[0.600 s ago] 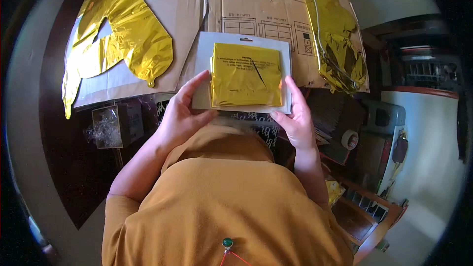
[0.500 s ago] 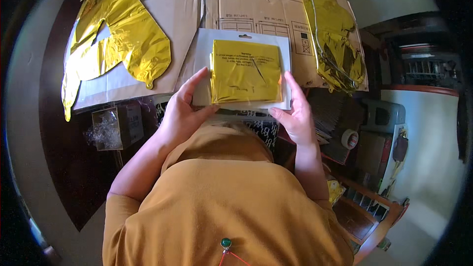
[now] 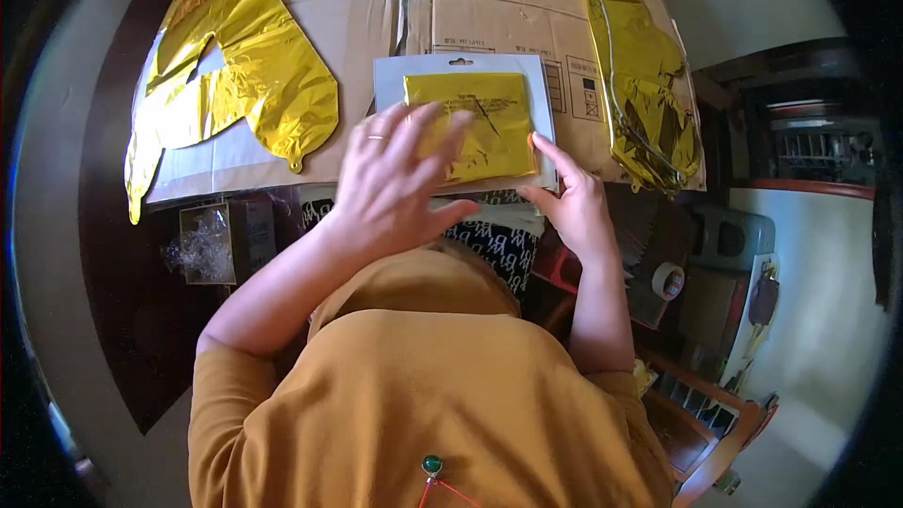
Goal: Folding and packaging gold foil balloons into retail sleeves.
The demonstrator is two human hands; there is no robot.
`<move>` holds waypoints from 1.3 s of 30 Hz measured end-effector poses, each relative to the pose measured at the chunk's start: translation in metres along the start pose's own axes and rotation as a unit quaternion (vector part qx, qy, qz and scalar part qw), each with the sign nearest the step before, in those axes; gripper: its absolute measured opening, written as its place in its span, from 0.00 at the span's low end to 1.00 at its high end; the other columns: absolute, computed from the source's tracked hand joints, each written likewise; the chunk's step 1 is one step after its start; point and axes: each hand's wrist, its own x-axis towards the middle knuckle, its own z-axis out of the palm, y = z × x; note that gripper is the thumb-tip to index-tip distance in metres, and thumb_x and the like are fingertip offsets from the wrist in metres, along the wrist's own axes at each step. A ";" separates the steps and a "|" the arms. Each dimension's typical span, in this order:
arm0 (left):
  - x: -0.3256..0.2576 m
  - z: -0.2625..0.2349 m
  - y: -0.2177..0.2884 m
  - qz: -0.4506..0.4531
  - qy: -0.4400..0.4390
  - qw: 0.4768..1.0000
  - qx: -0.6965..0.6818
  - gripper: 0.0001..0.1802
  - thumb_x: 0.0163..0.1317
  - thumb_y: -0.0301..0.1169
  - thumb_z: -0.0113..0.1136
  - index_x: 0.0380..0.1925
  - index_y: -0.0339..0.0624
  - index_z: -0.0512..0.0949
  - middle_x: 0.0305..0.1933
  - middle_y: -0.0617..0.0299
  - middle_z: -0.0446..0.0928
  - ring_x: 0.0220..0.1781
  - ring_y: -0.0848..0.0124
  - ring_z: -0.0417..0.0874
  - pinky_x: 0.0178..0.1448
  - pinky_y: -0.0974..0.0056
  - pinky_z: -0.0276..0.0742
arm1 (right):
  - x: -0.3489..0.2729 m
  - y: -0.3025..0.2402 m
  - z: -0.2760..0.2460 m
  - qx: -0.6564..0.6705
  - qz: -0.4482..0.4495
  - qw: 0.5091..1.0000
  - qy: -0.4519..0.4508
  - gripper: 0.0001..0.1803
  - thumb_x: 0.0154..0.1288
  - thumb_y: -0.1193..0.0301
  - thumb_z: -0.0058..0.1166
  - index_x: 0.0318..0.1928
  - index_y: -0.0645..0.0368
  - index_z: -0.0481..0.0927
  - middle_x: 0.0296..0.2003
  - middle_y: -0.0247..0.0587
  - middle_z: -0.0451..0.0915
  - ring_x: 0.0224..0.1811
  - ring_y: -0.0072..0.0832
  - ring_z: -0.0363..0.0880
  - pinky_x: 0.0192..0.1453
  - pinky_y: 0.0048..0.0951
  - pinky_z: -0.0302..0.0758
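A flat pack (image 3: 511,122), with a folded gold foil sheet on a white backing card inside a clear sleeve, lies at the cardboard's near edge. Small dark print and a hang hole show on it. My right hand (image 3: 576,202) grips its lower right edge, index finger along the side and thumb at the bottom. Over the pack's left part is my left hand (image 3: 395,179), fingers spread and slightly blurred, holding nothing. It hides the lower left of the foil; whether it touches the sleeve I cannot tell.
Flattened cardboard (image 3: 362,28) covers the table. A flat gold foil balloon (image 3: 273,85) lies on the left, another piece of gold foil (image 3: 640,66) on the right with a cord across it. Below right are a tape roll (image 3: 668,280) and a wooden chair (image 3: 691,423); a box with clear plastic (image 3: 209,245) stands lower left.
My left hand has let go of the pack's left edge and moved right, over its front, with fingers spreading. The pack has shifted slightly left, and my right hand keeps its grip.
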 end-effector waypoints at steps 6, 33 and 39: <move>0.017 0.057 -0.041 0.178 -0.039 0.982 -0.038 0.41 0.60 0.42 0.65 0.72 0.51 0.62 0.78 0.48 0.55 0.80 0.49 0.54 0.79 0.42 0.51 | 0.019 -0.017 -0.019 -0.142 0.093 0.984 -0.063 0.32 0.55 0.67 0.72 0.62 0.55 0.78 0.44 0.51 0.85 0.41 0.38 0.87 0.46 0.37 0.82; 0.022 0.055 -0.060 0.224 0.073 0.963 -0.130 0.19 0.60 0.39 0.65 0.47 0.41 0.78 0.55 0.53 0.77 0.67 0.53 0.73 0.73 0.40 0.64 | 0.425 -0.020 0.084 -0.388 -0.293 0.873 -0.036 0.06 0.57 0.74 0.51 0.34 0.56 0.80 0.37 0.47 0.78 0.47 0.47 0.79 0.53 0.47 0.77; 0.022 0.048 -0.061 0.210 0.046 0.970 -0.113 0.20 0.60 0.39 0.68 0.48 0.40 0.78 0.57 0.53 0.78 0.67 0.54 0.74 0.74 0.40 0.63 | 0.433 -0.025 0.077 -0.352 -0.238 0.905 -0.038 0.07 0.58 0.71 0.53 0.36 0.54 0.82 0.41 0.47 0.80 0.46 0.47 0.81 0.53 0.47 0.78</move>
